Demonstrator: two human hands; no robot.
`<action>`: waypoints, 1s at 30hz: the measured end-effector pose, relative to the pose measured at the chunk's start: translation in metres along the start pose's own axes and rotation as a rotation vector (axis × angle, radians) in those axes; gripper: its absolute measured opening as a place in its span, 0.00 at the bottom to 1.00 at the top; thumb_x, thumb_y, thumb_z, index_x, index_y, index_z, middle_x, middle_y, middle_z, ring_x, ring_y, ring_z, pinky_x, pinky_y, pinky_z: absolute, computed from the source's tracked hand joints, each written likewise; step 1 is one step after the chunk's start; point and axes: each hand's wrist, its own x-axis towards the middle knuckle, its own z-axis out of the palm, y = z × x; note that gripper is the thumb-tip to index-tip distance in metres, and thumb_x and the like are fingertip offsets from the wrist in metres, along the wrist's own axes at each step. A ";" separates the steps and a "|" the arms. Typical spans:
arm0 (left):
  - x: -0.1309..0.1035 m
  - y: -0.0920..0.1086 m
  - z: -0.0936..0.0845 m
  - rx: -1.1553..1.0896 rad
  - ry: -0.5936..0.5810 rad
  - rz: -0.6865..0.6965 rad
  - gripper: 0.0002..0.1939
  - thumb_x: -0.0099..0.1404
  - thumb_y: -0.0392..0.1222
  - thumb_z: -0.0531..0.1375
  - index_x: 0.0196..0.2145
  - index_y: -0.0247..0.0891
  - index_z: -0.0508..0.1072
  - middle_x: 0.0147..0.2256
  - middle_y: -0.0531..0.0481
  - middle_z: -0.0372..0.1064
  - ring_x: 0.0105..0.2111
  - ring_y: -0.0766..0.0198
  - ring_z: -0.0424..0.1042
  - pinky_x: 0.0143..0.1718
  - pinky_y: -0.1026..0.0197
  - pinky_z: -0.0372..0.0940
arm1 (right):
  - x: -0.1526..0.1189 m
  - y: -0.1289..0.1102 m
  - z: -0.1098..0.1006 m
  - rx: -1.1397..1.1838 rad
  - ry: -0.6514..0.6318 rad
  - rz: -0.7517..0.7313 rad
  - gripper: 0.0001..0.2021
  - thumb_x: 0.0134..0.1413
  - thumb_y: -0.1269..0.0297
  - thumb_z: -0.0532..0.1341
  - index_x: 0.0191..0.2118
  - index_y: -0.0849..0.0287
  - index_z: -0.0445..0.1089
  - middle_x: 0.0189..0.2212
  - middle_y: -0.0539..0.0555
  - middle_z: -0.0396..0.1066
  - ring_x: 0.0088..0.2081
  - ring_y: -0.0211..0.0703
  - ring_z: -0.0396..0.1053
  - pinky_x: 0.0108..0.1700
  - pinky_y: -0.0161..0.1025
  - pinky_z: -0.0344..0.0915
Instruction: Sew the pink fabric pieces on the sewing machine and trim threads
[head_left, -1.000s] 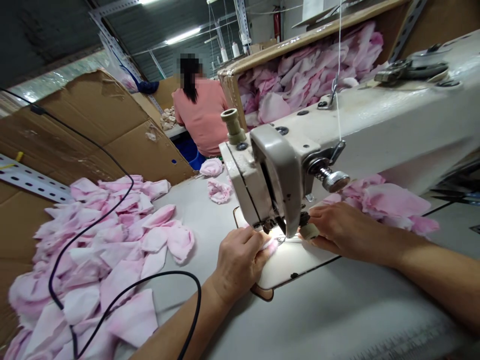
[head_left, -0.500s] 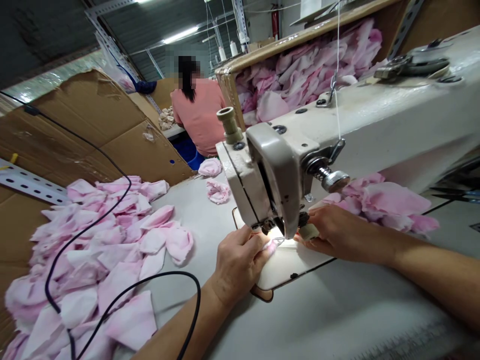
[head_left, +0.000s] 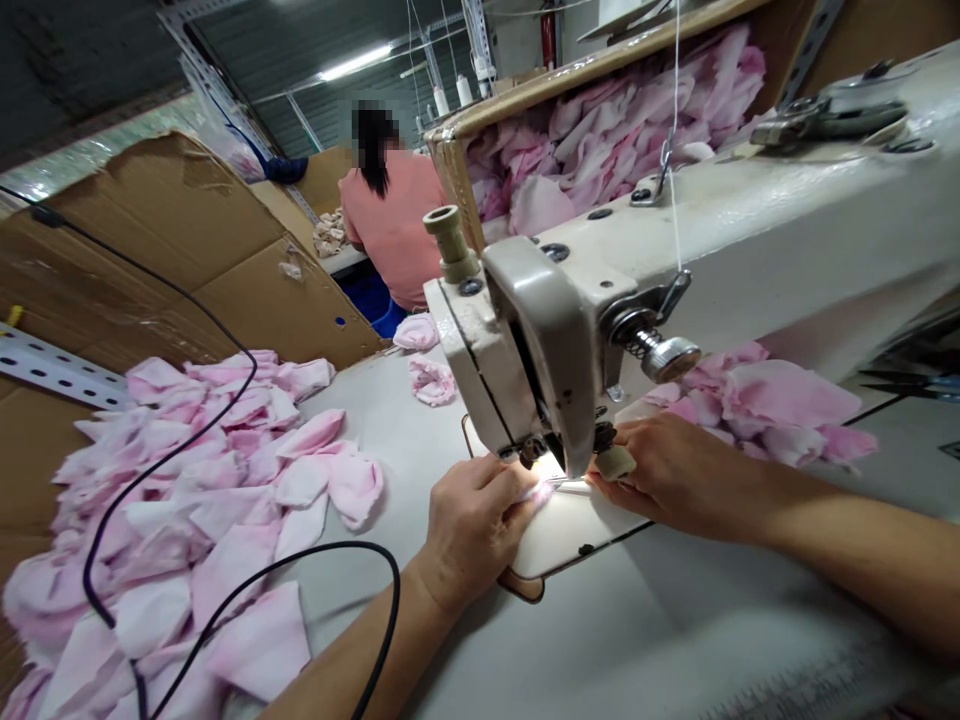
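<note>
My left hand (head_left: 476,520) is closed on a small pink fabric piece (head_left: 541,490) at the lit needle area of the white sewing machine (head_left: 555,350). Its thumb and fingers pinch the cloth just left of the presser foot. On the other side of the needle, my right hand (head_left: 667,470) rests by the machine's base, its fingertips partly behind the machine head. Whether those fingertips hold cloth cannot be made out. Behind my right hand lies a bunch of pink fabric (head_left: 787,400) under the machine arm.
A large heap of pink pieces (head_left: 225,500) covers the table's left side, crossed by a black cable (head_left: 322,550). Two gathered pink pieces (head_left: 432,382) lie behind the machine. Cardboard (head_left: 187,250) stands at left; a person in a pink top (head_left: 397,225) sits beyond.
The whole view has shifted slightly. Both hands stay beside the needle, with the left still pinching the cloth; little else differs.
</note>
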 end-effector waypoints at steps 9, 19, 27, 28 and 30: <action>-0.005 0.010 -0.008 0.124 -0.112 0.162 0.13 0.64 0.31 0.55 0.44 0.38 0.73 0.42 0.51 0.76 0.40 0.58 0.73 0.41 0.55 0.64 | -0.001 -0.006 0.000 -0.129 -0.022 -0.026 0.10 0.57 0.75 0.56 0.26 0.59 0.67 0.24 0.51 0.71 0.24 0.40 0.65 0.26 0.38 0.48; 0.000 0.014 -0.008 0.184 -0.094 0.203 0.13 0.65 0.31 0.52 0.44 0.35 0.72 0.37 0.48 0.76 0.37 0.56 0.73 0.38 0.54 0.68 | -0.003 -0.004 0.006 -0.111 0.049 -0.080 0.12 0.54 0.77 0.57 0.23 0.58 0.65 0.20 0.49 0.68 0.22 0.38 0.60 0.26 0.39 0.46; 0.003 0.014 -0.004 0.219 -0.091 0.197 0.13 0.64 0.30 0.51 0.42 0.34 0.73 0.36 0.45 0.75 0.35 0.56 0.73 0.36 0.54 0.71 | -0.001 0.001 0.007 -0.144 0.103 -0.114 0.10 0.52 0.79 0.54 0.27 0.60 0.67 0.24 0.53 0.70 0.25 0.41 0.63 0.28 0.39 0.49; 0.002 0.014 -0.004 0.223 -0.090 0.196 0.13 0.64 0.29 0.51 0.42 0.34 0.73 0.36 0.44 0.75 0.35 0.56 0.73 0.37 0.53 0.71 | -0.001 0.001 0.007 -0.146 0.092 -0.107 0.10 0.52 0.79 0.54 0.26 0.59 0.67 0.24 0.53 0.70 0.26 0.41 0.64 0.28 0.38 0.49; 0.002 0.014 -0.003 0.233 -0.092 0.192 0.14 0.63 0.29 0.52 0.43 0.34 0.73 0.37 0.43 0.75 0.36 0.55 0.73 0.38 0.53 0.71 | -0.001 0.001 0.007 -0.146 0.068 -0.075 0.09 0.52 0.78 0.55 0.26 0.59 0.67 0.25 0.54 0.70 0.27 0.42 0.65 0.29 0.38 0.51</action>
